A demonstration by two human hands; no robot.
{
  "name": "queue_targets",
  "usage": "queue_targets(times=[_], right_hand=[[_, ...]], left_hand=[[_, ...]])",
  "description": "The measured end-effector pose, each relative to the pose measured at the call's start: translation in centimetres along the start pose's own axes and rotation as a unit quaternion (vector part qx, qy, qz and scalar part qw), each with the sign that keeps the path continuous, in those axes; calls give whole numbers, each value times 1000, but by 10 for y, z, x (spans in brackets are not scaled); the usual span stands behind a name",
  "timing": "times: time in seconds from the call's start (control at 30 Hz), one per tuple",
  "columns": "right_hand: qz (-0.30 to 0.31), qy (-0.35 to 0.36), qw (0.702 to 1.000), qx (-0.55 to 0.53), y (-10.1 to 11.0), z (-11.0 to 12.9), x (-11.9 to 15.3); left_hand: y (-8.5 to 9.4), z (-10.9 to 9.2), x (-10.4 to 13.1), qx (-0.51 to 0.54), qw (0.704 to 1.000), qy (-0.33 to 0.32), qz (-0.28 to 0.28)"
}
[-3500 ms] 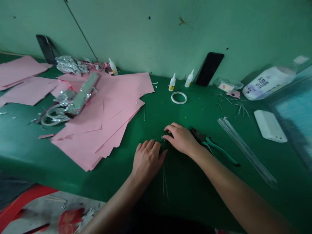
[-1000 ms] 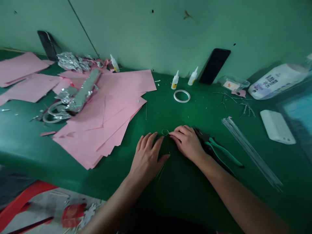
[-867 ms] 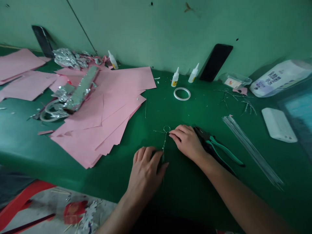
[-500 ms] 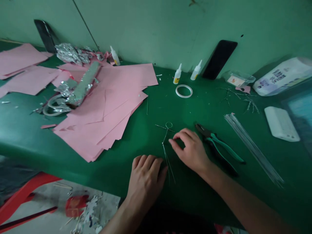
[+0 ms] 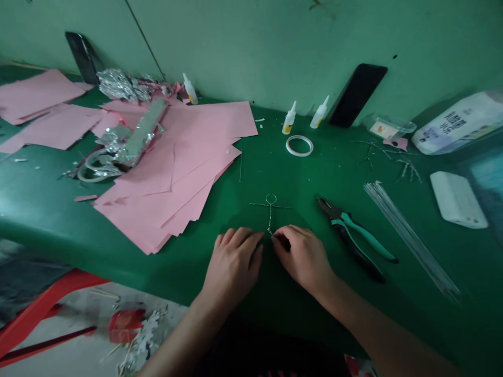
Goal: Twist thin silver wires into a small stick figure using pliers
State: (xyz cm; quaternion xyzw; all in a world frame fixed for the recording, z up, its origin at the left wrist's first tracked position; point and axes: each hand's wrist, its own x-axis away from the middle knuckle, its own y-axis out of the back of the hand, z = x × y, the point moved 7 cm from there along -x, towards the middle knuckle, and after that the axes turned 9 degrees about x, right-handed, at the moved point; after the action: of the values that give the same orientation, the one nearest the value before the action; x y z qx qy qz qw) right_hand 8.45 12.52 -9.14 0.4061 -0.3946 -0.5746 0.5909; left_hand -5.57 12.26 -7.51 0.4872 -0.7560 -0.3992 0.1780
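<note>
A small wire figure (image 5: 270, 212) lies on the green table. It has a round loop at the top, two twisted side arms and a twisted stem. My right hand (image 5: 304, 256) pinches the figure's lower end between thumb and forefinger, just below the knot. Close by on the other side is my left hand (image 5: 234, 264), fingers curled and thumb near the forefinger; what it holds, if anything, I cannot make out. The loose wire ends below the knot are hidden by the hands. Green-handled pliers (image 5: 349, 233) lie to the right of my right hand.
Pink sheets (image 5: 188, 173) cover the left side, with scissors (image 5: 94, 166) and crumpled foil (image 5: 121, 86) on them. Glue bottles (image 5: 289, 119), a tape ring (image 5: 299, 146) and a phone (image 5: 357, 95) are at the back. Straight wires (image 5: 411, 238) and a white box (image 5: 459, 200) lie right.
My right hand has moved down and left to the figure's lower end and pinches it. My left hand has shifted up towards it. The figure now stands straighter in view.
</note>
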Motion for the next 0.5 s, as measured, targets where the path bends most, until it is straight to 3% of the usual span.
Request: queue_targets(times=[0.27,0.5], right_hand=[[3,15,1000,11,1,-2,1],[-7,3,999,-32,3,-3,4]], left_hand=[[-5,5,-30,-46,996,-75,22],[-9,7,-33,-13,998,-59,-3]])
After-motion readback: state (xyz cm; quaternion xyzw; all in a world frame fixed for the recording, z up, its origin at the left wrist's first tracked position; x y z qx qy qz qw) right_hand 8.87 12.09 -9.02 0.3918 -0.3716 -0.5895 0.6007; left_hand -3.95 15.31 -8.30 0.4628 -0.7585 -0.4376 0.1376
